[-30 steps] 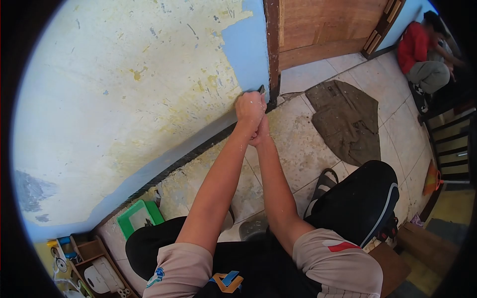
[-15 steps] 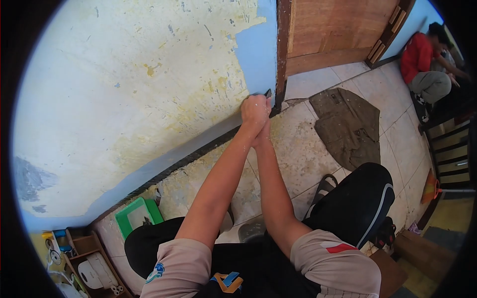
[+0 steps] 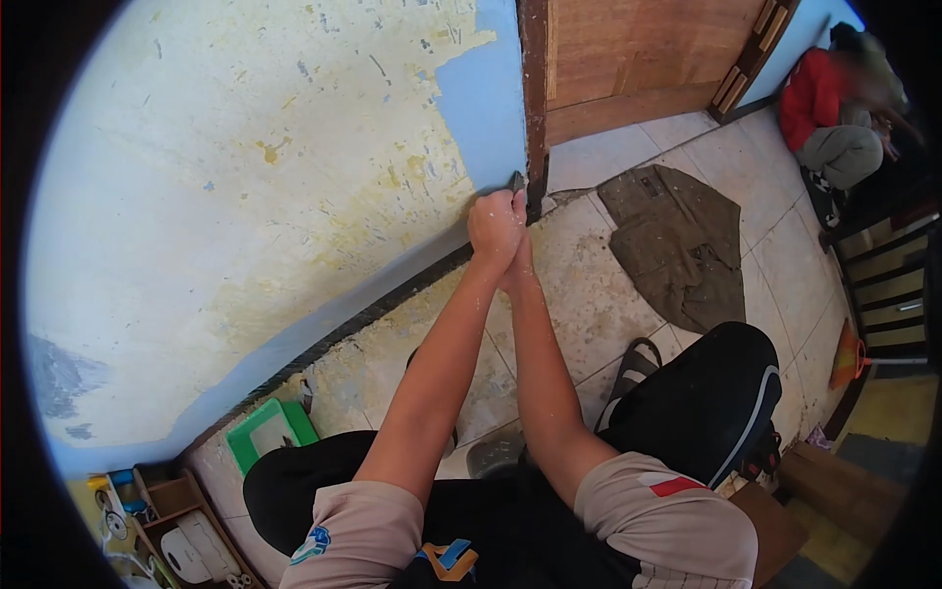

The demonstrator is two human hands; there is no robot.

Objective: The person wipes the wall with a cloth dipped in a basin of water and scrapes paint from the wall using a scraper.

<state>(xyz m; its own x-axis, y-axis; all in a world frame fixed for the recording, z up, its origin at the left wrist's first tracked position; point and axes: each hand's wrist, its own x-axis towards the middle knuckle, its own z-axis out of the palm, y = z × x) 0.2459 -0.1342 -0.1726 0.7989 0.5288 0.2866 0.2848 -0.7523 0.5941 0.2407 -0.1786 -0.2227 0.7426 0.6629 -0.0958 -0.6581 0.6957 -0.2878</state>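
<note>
My left hand [image 3: 496, 228] is closed in a fist low against the wall [image 3: 294, 177], close to the dark door frame [image 3: 535, 108]. Pressed beside it is my right hand [image 3: 519, 257], also closed and partly hidden by the left. The dark tip of a scraper-like tool [image 3: 517, 182] sticks out above the fists, at the edge of the blue paint. Its handle is covered by my fingers, and both hands appear to grip it. White specks dot my skin. The wall is patchy with pale, yellow and blue areas.
A brown cloth [image 3: 677, 245] lies on the dusty tiles. A green tray [image 3: 270, 432] stands by the wall, near a wooden shelf [image 3: 182, 501]. A person in red [image 3: 810, 98] crouches at the upper right, above a black railing [image 3: 893, 294]. A wooden door [image 3: 648, 49] is ahead.
The whole view has shifted a little back and forth. My joined hands stay low by the door frame, with the tool tip at a slightly different angle. The person in red has moved slightly.
</note>
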